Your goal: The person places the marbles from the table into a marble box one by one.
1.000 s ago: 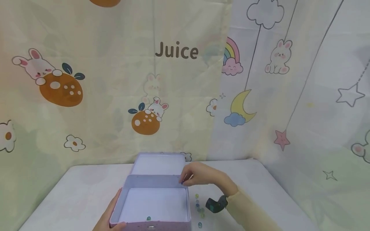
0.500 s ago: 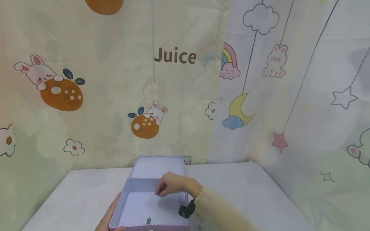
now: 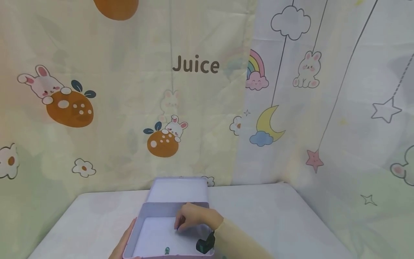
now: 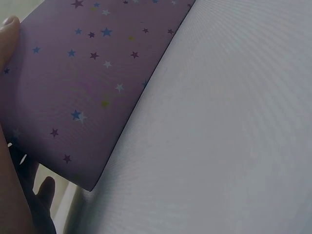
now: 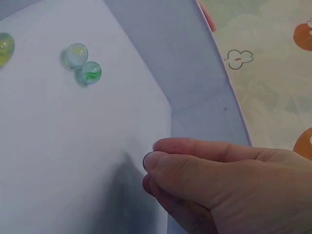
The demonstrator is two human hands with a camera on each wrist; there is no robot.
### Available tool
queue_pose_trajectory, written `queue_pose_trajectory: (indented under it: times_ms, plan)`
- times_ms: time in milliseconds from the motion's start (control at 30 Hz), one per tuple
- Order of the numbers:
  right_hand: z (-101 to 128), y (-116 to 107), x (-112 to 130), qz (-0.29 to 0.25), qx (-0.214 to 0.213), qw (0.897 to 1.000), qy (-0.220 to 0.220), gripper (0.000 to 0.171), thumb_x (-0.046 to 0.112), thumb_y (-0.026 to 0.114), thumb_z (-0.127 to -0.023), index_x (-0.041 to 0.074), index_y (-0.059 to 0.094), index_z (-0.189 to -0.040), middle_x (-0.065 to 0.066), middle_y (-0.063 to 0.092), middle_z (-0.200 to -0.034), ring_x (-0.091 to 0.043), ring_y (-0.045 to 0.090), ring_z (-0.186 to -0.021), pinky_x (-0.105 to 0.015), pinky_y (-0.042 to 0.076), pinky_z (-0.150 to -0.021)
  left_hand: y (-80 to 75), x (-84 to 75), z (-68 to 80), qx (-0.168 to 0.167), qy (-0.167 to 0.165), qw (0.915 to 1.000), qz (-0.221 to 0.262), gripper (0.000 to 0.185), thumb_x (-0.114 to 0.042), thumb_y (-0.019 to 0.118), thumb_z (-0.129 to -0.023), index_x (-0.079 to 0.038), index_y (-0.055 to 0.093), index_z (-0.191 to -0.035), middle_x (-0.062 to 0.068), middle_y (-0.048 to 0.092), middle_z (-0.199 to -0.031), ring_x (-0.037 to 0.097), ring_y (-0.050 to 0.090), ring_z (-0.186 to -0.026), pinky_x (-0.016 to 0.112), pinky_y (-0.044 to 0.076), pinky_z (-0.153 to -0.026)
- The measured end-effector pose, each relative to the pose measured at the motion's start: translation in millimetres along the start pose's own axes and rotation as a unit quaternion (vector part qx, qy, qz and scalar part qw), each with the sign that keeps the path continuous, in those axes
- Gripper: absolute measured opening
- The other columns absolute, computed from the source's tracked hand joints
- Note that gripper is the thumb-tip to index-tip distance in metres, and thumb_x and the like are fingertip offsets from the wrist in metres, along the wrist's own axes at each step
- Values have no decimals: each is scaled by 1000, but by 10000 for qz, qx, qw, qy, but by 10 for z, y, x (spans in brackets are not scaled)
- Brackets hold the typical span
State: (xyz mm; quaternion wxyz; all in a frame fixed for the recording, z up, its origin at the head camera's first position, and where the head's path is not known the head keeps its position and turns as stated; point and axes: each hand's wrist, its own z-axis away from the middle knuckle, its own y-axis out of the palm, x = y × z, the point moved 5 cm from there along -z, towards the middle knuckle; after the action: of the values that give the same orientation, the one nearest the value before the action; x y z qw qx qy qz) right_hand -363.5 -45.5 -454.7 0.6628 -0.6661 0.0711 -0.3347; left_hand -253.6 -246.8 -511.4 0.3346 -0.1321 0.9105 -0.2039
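A lilac box (image 3: pixel 139 233) sits on the table with its lid laid back, its outer wall printed with small stars in the left wrist view. My left hand (image 3: pixel 123 240) grips the box's left side, thumb near the front rim. Inside the box, low over the floor, my right hand (image 3: pixel 192 217) pinches a small dark blue marble (image 3: pixel 177 229), mostly hidden by the fingertips. In the right wrist view, a clear marble with yellow (image 5: pixel 77 54), a green-streaked marble (image 5: pixel 89 73) and a yellowish marble (image 5: pixel 5 48) lie on the box floor.
The open lid (image 3: pixel 179 190) lies behind the box, toward the printed curtain (image 3: pixel 113 108). White table (image 3: pixel 258 212) surface extends to both sides. A dark wrist device (image 3: pixel 204 245) on the right arm overhangs the box's right wall.
My right hand has moved left from the box's right rim, over the inside, then down toward the floor with the marble. My left hand stays at the box's left side.
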Motion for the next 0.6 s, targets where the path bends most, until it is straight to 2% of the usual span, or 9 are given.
queue_pose_trajectory:
  times_ms: [200,333,367,433,500,600]
  plan:
    - [-9,54,-2,277,-1,9996,-111,8,17,74,-81,20,76,-88,13,72,-82,11,55,-71,-6,44,-68,24,9,30,16,-195,9997,126,101,2,65,-66,9,7,-149,-8,22,-156,-10,27,-133,2,23,-95]
    - [-29,89,-4,395,-37,9992,-107,9,17,74,-81,21,76,-88,14,71,-82,11,56,-71,-6,44,-68,26,1,41,16,-432,9990,149,100,1,64,-69,5,6,-150,-6,23,-155,-11,28,-131,2,23,-94]
    - [-36,96,-2,448,-45,9989,-117,9,17,74,-80,21,76,-88,14,71,-82,12,56,-71,-5,44,-68,23,-2,41,13,-519,9985,146,100,1,64,-69,5,6,-150,-7,24,-154,-12,28,-131,1,23,-94]
    - [-53,107,2,523,-72,9985,-112,9,17,75,-80,21,76,-88,15,71,-81,11,55,-71,-6,43,-68,18,-4,49,71,-805,9966,158,99,-1,64,-71,0,6,-152,-8,25,-153,-11,32,-129,9,30,-97]
    - [-67,114,8,575,-68,9983,-101,10,17,75,-80,22,76,-88,15,71,-81,11,55,-71,-6,43,-68,12,-10,58,164,-1075,9940,125,97,-2,62,-74,-5,5,-153,-3,27,-152,-10,35,-126,17,39,-94]
    - [-80,118,22,630,-33,9980,-73,11,15,75,-80,21,76,-88,15,70,-81,11,56,-71,-6,44,-68,7,-21,72,313,-1416,9893,176,94,-5,59,-79,-12,3,-154,11,27,-150,-9,37,-123,22,45,-84]
